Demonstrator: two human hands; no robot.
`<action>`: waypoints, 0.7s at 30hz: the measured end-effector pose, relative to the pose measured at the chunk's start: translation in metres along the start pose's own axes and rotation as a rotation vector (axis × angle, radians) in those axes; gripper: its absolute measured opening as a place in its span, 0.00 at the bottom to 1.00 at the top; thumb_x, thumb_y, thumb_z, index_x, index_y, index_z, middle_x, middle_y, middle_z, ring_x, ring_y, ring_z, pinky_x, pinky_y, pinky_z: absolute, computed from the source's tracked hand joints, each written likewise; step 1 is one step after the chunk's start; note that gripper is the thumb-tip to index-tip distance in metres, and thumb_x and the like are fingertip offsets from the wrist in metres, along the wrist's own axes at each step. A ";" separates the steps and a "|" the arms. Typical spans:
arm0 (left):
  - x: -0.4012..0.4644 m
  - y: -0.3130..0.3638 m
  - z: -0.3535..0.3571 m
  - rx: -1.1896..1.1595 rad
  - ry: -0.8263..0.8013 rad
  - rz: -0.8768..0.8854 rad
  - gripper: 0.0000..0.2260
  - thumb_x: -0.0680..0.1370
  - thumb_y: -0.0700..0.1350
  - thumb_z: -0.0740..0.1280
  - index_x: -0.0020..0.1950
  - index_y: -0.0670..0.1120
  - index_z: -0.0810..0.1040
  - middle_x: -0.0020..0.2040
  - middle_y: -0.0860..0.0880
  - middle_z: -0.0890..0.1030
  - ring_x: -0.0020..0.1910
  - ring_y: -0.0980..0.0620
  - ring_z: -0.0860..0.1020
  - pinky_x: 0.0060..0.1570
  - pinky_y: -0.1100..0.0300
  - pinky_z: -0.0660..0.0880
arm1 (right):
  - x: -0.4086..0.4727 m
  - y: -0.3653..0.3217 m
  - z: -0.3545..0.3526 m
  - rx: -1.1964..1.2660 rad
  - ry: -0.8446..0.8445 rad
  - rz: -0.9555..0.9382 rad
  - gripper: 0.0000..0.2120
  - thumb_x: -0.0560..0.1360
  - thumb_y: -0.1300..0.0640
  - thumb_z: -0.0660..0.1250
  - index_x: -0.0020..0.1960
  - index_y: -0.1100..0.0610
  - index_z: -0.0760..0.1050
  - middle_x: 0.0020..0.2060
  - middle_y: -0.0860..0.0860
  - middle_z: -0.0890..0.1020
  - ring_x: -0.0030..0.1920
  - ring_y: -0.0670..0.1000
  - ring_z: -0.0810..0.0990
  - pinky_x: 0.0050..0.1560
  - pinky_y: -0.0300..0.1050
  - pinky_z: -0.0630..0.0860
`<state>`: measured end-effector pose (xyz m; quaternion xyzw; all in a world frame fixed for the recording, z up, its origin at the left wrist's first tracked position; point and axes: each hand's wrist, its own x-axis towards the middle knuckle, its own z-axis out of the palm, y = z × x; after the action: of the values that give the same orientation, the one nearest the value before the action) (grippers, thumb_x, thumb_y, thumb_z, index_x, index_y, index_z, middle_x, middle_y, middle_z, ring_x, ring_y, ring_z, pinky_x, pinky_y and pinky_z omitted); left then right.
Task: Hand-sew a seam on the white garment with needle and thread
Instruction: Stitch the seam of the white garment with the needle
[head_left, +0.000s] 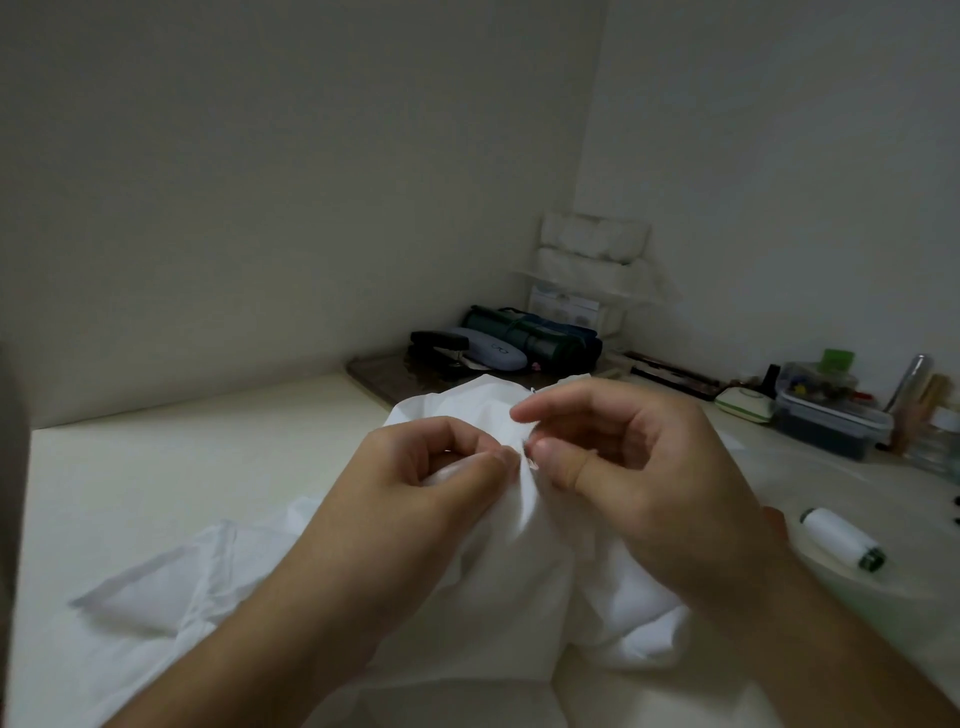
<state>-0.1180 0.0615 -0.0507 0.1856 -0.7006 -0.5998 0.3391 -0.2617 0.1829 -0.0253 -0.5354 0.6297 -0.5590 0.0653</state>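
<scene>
A pale table (156, 467) fills a dim corner of the room. Across it lies the white garment (519, 571), bunched high at the middle, probably so the working edge sits close to the eyes. Both hands meet at that raised fold. The left hand (415, 478) pinches the cloth between thumb and fingers, seemingly to hold the seam line taut. The right hand (639, 457) has thumb and forefinger closed together at the same spot, likely on the needle; a thin glint (532, 391) above may be its tip, too small to be sure. A spool of white thread (841, 538) lies near the right wrist, within easy reach. Boxes and cases crowd the far corner.
</scene>
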 end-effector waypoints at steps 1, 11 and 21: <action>0.000 0.000 0.000 -0.003 0.006 -0.007 0.06 0.78 0.50 0.74 0.45 0.50 0.87 0.41 0.44 0.87 0.39 0.52 0.81 0.43 0.51 0.75 | 0.000 0.001 -0.002 -0.018 -0.013 -0.013 0.10 0.76 0.59 0.75 0.53 0.45 0.86 0.47 0.49 0.87 0.49 0.52 0.84 0.53 0.51 0.81; 0.000 0.000 -0.001 0.007 -0.036 -0.012 0.07 0.73 0.51 0.80 0.43 0.49 0.87 0.39 0.41 0.87 0.36 0.49 0.80 0.40 0.49 0.73 | 0.002 0.011 0.006 -0.093 -0.059 -0.137 0.05 0.72 0.56 0.76 0.44 0.46 0.85 0.46 0.50 0.85 0.53 0.58 0.80 0.53 0.54 0.74; -0.001 -0.002 -0.001 0.229 0.018 0.036 0.07 0.80 0.48 0.73 0.42 0.49 0.85 0.36 0.53 0.86 0.34 0.56 0.83 0.34 0.63 0.78 | 0.002 0.008 0.005 0.435 0.141 -0.060 0.02 0.76 0.58 0.72 0.45 0.56 0.82 0.44 0.54 0.84 0.49 0.51 0.80 0.56 0.45 0.77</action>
<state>-0.1174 0.0612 -0.0533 0.2158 -0.7648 -0.5078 0.3326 -0.2633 0.1765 -0.0323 -0.4868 0.4812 -0.7193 0.1186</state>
